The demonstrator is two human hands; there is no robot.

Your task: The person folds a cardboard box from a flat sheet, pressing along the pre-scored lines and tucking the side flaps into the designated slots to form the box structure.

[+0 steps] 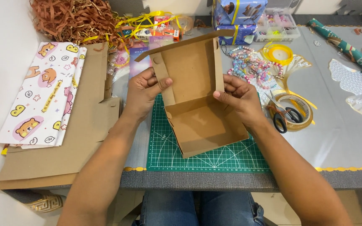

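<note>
A brown cardboard box (197,121) with its lid raised rests tilted on a green cutting mat (206,157). My left hand (144,90) grips the box's left side flap, thumb pressed on the inner face. The right side wall is pinched by my right hand (241,98), fingers outside and thumb at the edge. The box's inside holds nothing.
Flat brown cardboard sheets (84,138) and bear-print wrapping paper (42,92) lie at left. Shredded brown paper (70,19) and yellow ribbon (145,19) sit at the back. Beaded strings (250,65), a tape roll (292,111) with scissors (283,117), a rolled green paper (348,50) lie right.
</note>
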